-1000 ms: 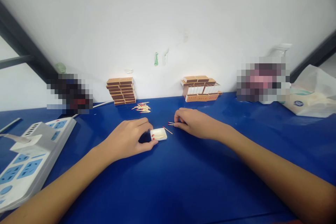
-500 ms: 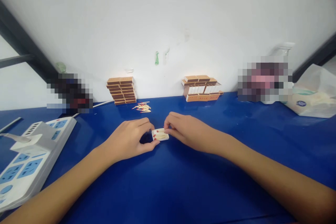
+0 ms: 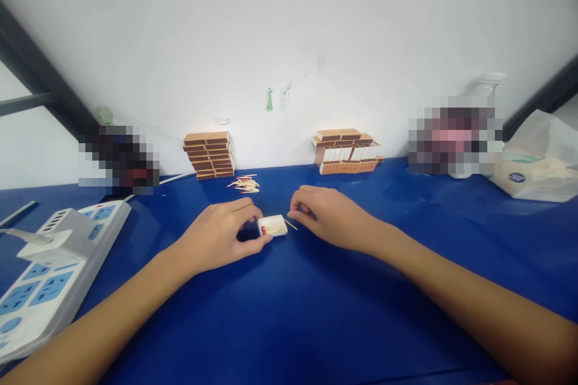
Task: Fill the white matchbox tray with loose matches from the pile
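Observation:
My left hand [image 3: 223, 237] pinches the left end of a small white matchbox tray [image 3: 273, 226] that rests on the blue table [image 3: 289, 307]; red-tipped matches lie inside it. My right hand [image 3: 327, 213] rests on the table just right of the tray, fingertips curled down beside a single loose match [image 3: 291, 225] lying at the tray's right corner. Whether the fingers grip anything is hidden.
A small pile of loose matches [image 3: 244, 184] lies behind the hands. Two stacks of matchboxes stand against the wall, brown ones [image 3: 209, 155] at left and a lower stack [image 3: 345, 151] at right. A power strip [image 3: 49, 264] sits at far left, a plastic bag [image 3: 537, 162] at far right.
My right hand went from the table to the tray with matches, then drew back a little to the right. The tray now holds more matches and has tilted slightly in my left hand.

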Demonstrator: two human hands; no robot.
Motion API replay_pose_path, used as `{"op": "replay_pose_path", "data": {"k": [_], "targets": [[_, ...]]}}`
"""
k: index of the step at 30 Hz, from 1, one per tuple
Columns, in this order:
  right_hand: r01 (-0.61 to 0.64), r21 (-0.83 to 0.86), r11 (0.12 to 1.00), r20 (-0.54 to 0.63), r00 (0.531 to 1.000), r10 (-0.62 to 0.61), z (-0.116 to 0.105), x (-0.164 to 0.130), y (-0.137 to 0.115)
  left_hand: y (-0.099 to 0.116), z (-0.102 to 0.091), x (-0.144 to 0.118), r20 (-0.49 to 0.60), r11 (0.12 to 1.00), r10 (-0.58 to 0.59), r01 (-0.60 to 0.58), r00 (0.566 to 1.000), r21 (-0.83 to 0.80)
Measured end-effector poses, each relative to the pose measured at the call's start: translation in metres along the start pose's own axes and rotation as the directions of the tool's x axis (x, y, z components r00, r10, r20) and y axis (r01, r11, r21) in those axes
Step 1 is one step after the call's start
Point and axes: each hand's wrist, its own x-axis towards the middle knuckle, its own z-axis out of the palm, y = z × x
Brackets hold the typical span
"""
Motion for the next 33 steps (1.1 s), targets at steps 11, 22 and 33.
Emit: {"op": "replay_pose_path", "data": {"k": [11, 22, 33], "targets": [[-0.067, -0.09, 0.994, 0.133, 0.988, 0.079, 0.009, 0.0, -0.007, -0.006, -0.002, -0.001, 0.028, 0.999, -0.006, 0.005, 1.0, 0.05], [0.082, 0.008, 0.997, 0.002, 0.997, -0.082, 0.015, 0.002, -0.02, -0.002, 0.0, -0.001, 0.064, 1.0, -0.017, 0.017, 0.998, 0.001], [-0.009, -0.17, 0.985, 0.021, 1.0, 0.013, 0.027, 0.133, -0.018, -0.005, -0.001, -0.001, 0.116, 1.0, 0.011, -0.013, 0.993, 0.016]]}}
